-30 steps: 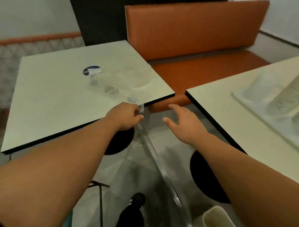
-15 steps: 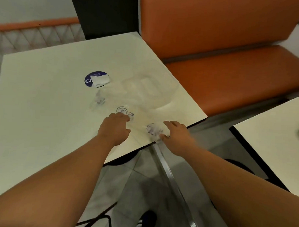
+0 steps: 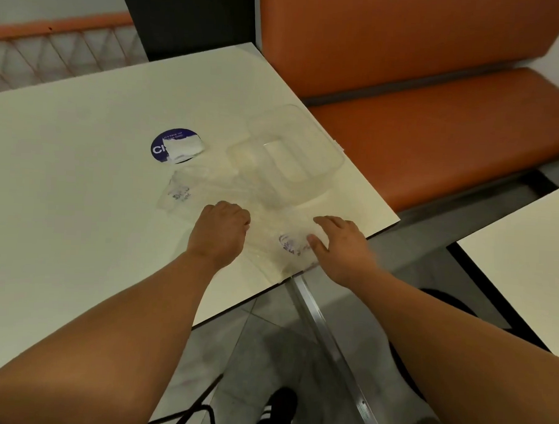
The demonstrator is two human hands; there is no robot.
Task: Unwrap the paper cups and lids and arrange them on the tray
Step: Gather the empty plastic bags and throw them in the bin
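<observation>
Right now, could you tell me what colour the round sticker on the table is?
Dark blue sticker, partly torn white; head view.

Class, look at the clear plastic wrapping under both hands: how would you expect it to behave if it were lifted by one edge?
The clear plastic wrapping lies crumpled and wrinkled on the table, so it would probably droop rather than hold shape. It looks thin and see-through, so likely very light. Its glossy surface may slip under the left hand and right hand.
</observation>
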